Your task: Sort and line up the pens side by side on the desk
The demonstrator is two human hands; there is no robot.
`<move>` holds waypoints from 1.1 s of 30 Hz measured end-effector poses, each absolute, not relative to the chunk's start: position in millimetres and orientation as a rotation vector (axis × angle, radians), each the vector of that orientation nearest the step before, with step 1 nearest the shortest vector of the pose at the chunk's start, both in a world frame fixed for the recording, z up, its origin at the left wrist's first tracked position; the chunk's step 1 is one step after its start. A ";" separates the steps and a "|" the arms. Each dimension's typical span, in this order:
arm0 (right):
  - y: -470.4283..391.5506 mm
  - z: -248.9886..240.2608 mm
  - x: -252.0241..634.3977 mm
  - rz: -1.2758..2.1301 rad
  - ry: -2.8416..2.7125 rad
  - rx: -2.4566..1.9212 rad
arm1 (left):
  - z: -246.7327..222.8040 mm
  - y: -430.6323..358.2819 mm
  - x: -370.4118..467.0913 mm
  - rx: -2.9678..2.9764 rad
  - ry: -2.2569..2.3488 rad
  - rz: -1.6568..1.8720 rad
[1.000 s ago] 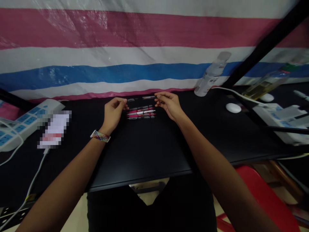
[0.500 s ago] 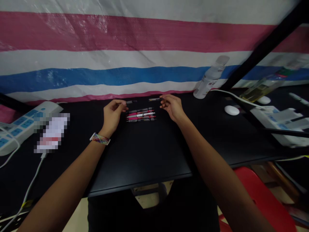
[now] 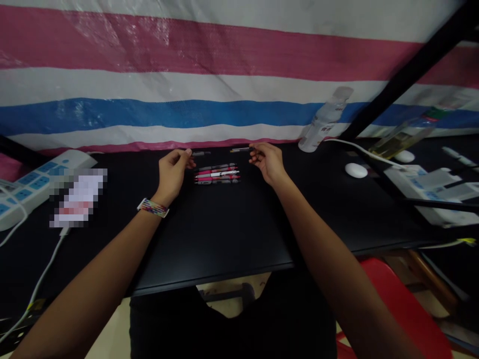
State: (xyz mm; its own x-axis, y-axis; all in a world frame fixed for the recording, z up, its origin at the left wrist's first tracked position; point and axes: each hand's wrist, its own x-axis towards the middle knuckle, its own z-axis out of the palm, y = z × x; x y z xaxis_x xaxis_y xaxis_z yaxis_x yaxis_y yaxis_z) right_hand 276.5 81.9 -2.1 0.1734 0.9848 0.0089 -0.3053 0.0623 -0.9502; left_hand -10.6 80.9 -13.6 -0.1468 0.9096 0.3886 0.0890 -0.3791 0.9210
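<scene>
Pinched between the thumb and fingers of my left hand (image 3: 173, 170) is a short dark grey pen barrel (image 3: 202, 153), pointing right. My right hand (image 3: 267, 162) grips the dark end of a pen part whose thin refill (image 3: 239, 149) sticks out toward the left. The two pen parts face each other with a gap between them. Just below, several pens (image 3: 217, 174), pink, white and grey, lie side by side on the black table (image 3: 220, 229). My fingers hide the held ends of both parts.
A white power strip (image 3: 41, 184) and a blurred-out phone-like object (image 3: 79, 199) on a cable lie at left. To the right stand a clear bottle (image 3: 325, 119) and a bottle of yellowish liquid (image 3: 406, 132), near a white mouse (image 3: 356, 170) and another power strip (image 3: 422, 189).
Both hands keep their grips and stay apart. The view has shifted slightly; the refill in my right hand shows a little more clearly.
</scene>
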 end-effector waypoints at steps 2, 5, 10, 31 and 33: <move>81.5 -1.4 275.8 1.181 -0.859 -1.035 | -12.5 80.4 -9.7 1.466 1.169 1.604; 78.2 0.4 271.2 1.203 -0.887 -1.008 | -10.9 77.9 -7.7 1.491 1.169 1.598; 66.5 3.4 256.9 1.357 -1.152 -0.933 | -9.1 70.2 -5.3 1.689 1.202 1.459; 67.9 -2.1 247.5 1.377 -1.109 -0.909 | -2.8 60.4 -1.1 1.707 1.119 1.499; 68.2 -2.6 247.7 1.384 -1.108 -0.898 | -3.1 60.6 -0.8 1.734 1.108 1.502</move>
